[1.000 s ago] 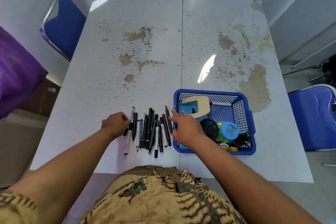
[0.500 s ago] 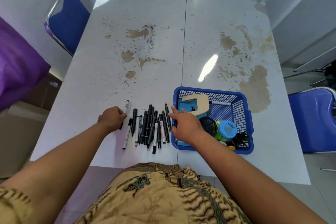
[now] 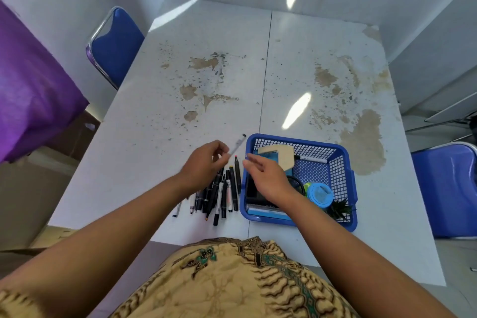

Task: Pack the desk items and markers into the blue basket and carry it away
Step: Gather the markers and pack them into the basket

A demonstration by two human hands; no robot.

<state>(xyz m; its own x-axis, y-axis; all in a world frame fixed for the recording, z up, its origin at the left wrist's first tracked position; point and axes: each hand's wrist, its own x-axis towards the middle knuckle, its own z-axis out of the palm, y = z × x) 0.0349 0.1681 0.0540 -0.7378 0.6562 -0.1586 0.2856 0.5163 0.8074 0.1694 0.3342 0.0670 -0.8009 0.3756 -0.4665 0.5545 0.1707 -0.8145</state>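
L hand (image 3: 204, 166) fingers pinch white marker (image 3: 237, 144) by one end; R hand (image 3: 268, 179) fingers loose, empty, above blue basket (image 3: 296, 140) rim. Risk: thin pinch slips, marker drops short onto counter (image 3: 180, 137).

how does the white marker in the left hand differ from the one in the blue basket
The white black-capped marker in the left hand is in the air; the white marker in the blue plastic basket lies on its floor. The held one slants toward the basket; the basket one lies crosswise by the far wall. Both have white barrels and one black end.
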